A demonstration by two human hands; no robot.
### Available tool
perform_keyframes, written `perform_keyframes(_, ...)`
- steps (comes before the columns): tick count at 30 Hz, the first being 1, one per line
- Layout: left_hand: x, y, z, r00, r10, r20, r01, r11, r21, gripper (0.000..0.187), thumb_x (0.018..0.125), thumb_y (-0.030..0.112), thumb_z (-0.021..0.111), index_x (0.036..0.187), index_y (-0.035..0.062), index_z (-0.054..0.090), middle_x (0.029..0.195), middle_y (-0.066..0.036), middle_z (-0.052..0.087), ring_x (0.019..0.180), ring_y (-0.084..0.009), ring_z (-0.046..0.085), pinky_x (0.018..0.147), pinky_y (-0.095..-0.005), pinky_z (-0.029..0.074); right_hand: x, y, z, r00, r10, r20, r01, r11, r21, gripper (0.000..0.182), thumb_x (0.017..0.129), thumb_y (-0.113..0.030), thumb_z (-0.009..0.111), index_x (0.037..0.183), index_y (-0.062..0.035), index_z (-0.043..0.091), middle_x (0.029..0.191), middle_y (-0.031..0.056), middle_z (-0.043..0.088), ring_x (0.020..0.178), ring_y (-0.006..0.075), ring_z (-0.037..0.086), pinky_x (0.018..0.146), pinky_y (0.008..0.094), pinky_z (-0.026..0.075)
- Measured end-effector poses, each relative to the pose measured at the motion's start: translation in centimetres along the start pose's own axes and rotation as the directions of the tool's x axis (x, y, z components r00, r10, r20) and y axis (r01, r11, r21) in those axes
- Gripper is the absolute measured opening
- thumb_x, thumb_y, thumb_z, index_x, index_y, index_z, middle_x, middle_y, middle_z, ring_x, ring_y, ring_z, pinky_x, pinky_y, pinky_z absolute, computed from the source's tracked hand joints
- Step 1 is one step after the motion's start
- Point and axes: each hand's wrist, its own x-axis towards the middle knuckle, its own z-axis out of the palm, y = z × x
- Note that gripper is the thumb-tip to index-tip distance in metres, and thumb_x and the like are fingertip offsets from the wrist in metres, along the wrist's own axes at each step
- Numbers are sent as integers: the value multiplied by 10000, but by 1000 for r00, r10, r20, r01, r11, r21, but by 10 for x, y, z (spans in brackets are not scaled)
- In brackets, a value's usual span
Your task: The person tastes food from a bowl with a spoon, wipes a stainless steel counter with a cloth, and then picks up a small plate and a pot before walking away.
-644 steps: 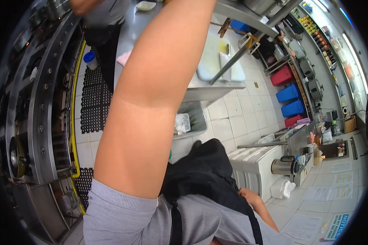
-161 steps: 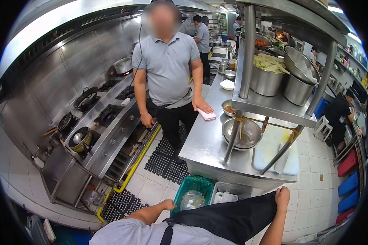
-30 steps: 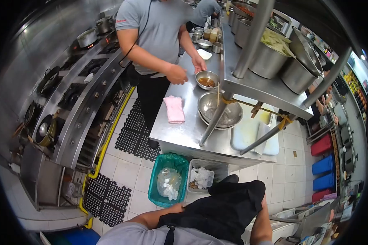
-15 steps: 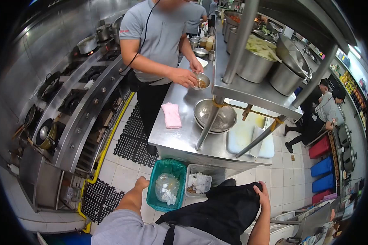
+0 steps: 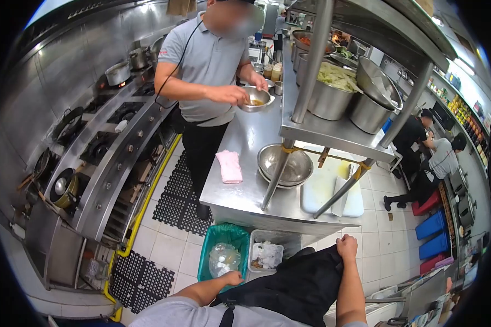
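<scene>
Item, black apron point(image 5: 300, 283): we hold it at our waist, below the near edge of the steel counter point(image 5: 245, 191). Right hand point(image 5: 346, 246) closed on its upper hem; left hand point(image 5: 232, 278) curled on its strap side. On the counter: pink cloth point(image 5: 229, 166), steel bowl point(image 5: 285, 165). Green bin point(image 5: 223, 255) below.

A: Where do things lie relative to the steel table point(image 5: 245, 188)?

B: On it: a folded cloth point(image 5: 229, 166), then stacked bowls point(image 5: 285, 164) and a cutting board point(image 5: 326, 188) to the right. Below its near edge: two bins point(image 5: 223, 256). To its left: a co-worker point(image 5: 207, 82), then the stove point(image 5: 101, 147).
</scene>
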Motion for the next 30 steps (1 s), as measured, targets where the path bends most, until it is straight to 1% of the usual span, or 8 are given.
perform_keyframes(5, -15, -12, -10, 995, -100, -29, 96, 987, -129, 464, 855, 446, 618, 1048, 33, 707, 1123, -208, 682, 1058, -375, 645, 926, -438, 509, -22, -25, -1, 960, -186, -211, 168, 981, -100, 215, 773, -246, 686, 782, -34, 652, 858, 181, 638, 909, 377, 576, 821, 485, 459)
perform_keyframes(10, -51, -83, -39, 939, -313, -145, 317, 948, 5, 453, 831, 409, 592, 985, 3, 723, 1104, -246, 675, 1045, -402, 651, 918, -459, 517, 24, 26, 18, 995, 98, -2, -94, 957, 275, 327, 794, -290, 682, 680, 13, 640, 710, 243, 650, 709, 417, 642, 726, 525, 501)
perform_keyframes(12, -61, -126, -44, 916, -373, -147, 382, 923, 37, 502, 808, 429, 607, 1029, -8, 716, 1110, -259, 669, 1074, -396, 643, 940, -455, 509, 21, 19, 11, 997, 76, 24, -80, 958, 276, 285, 778, -266, 662, 698, 7, 645, 735, 242, 648, 755, 421, 633, 741, 526, 498)
perform_keyframes(17, -101, -148, -63, 817, -552, -167, 522, 831, -190, 571, 771, 462, 637, 1028, -42, 712, 1121, -277, 659, 1092, -401, 634, 950, -438, 508, -19, -13, 2, 916, -338, -218, 344, 939, -8, 229, 774, -265, 696, 725, -55, 618, 815, 174, 625, 857, 393, 564, 778, 517, 450)
perform_keyframes(20, -101, -160, -42, 788, -600, -136, 567, 794, -219, 560, 769, 467, 649, 1005, -37, 718, 1120, -278, 659, 1087, -399, 637, 947, -436, 509, 4, -3, 9, 995, -92, -34, 96, 986, 138, 290, 798, -321, 698, 764, -37, 657, 849, 207, 659, 896, 422, 588, 803, 521, 470)
perform_keyframes(22, -104, -139, -36, 840, -528, -124, 509, 846, -157, 539, 798, 477, 638, 1003, -15, 723, 1112, -275, 660, 1075, -402, 636, 937, -444, 511, 18, 4, 9, 995, 31, 99, -49, 981, 187, 333, 798, -333, 674, 841, -4, 700, 898, 256, 691, 904, 449, 632, 830, 488, 510)
perform_keyframes(23, -99, -132, -27, 894, -372, -250, 377, 926, -28, 442, 840, 440, 625, 835, 12, 732, 825, -213, 705, 816, -355, 693, 791, -434, 542, 15, 0, 8, 997, -25, 79, 17, 994, 112, 316, 790, -318, 669, 838, -7, 699, 902, 247, 689, 911, 437, 628, 836, 493, 504)
perform_keyframes(30, -71, -73, -1, 901, -410, -143, 351, 882, -315, 411, 832, 454, 617, 983, 93, 743, 1083, -197, 693, 1069, -362, 644, 934, -433, 498, -15, -37, 5, 954, -286, -89, 273, 953, -133, 219, 754, -271, 681, 796, -56, 678, 936, 159, 654, 998, 370, 569, 878, 486, 452)
